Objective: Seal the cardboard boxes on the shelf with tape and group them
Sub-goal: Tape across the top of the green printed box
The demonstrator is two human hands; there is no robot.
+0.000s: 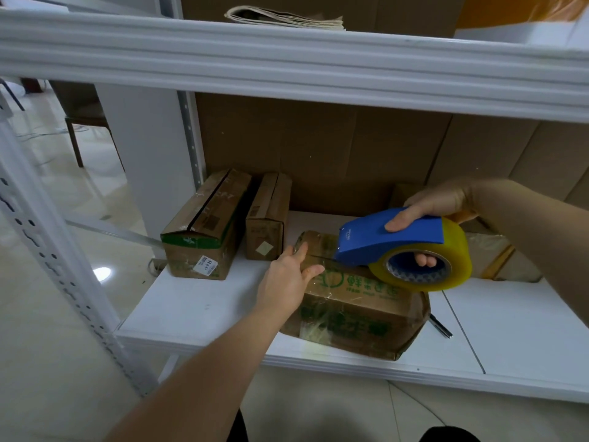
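We judge sealing under way: our right hand [443,208] grips the blue tape dispenser [392,240] on the front box [357,301] at the shelf [197,311] edge, left hand [287,279] flat, fingers straight. Two boxes [223,224] stand grouped behind — green print unreadable.

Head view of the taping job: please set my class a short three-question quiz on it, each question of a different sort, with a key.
1. True or false: the right hand holds the blue tape dispenser.
2. The left hand rests on: A the printed box; B the two boxes at the back left; C the folded newspaper.
3. Fill in: the roll of tape looks ____ in colour.

Key: 1 true; 2 A; 3 yellow.
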